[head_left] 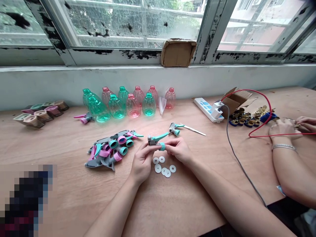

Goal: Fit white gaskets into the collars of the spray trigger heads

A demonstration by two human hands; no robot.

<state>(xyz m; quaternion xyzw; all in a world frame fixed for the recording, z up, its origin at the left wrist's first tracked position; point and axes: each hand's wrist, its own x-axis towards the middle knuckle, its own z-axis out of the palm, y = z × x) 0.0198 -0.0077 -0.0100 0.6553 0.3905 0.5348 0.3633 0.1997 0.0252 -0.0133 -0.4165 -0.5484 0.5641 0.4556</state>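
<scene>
My left hand (143, 159) is closed around the grey body of a spray bottle trigger head (153, 141), which has a teal lever and a teal screw collar. At the collar, the fingertips of my right hand (181, 149) are pressed together; whether a washer is between them is hidden. Several white ring washers (158, 168) lie on the table just below my hands. To the left is a pile of grey, pink and teal trigger heads (108, 149). Another teal and grey trigger head (174, 129) lies beyond my right hand, beside metal tweezers (195, 129).
Green and pink clear bottles (149, 104) stand along the wall, with a pink trigger head (85, 118) near them. A power strip (207, 110) with a red cable (261, 95) and grey cable sits right. A co-worker's hands (283, 128) are at the far right by small metallic parts (243, 117).
</scene>
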